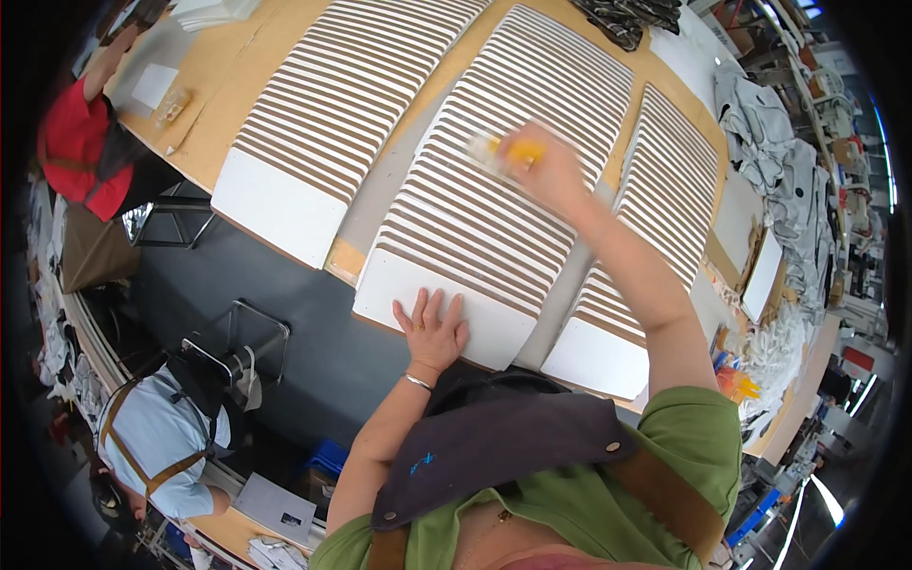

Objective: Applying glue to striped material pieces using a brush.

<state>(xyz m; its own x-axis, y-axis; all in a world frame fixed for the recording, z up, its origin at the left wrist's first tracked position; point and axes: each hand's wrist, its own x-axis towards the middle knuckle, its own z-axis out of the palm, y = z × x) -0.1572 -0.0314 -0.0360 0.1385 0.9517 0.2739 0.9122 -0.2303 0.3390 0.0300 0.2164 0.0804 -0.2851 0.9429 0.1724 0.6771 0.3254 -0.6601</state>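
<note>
In front of me lies a middle row of overlapping white panels [491,310], fanned so that brown strips show between white edges. My left hand [433,329] rests flat on the white face of its nearest panel, fingers spread and holding nothing. Farther up the same row, my right hand [545,167] grips a yellow tool [526,151] with a pale, whitish end. Motion blurs the tool, so its exact kind and whether it touches the strips cannot be told. A left row of fanned panels [281,203] and a right row of fanned panels [605,356] flank the middle one.
A tan worktable [214,85] carries the rows. Grey garment pieces [784,171] and crumpled clear plastic [776,349] lie at right. A person in red [78,149] is at the far left; another in light blue [157,434] sits behind, near a metal-framed stool [263,335].
</note>
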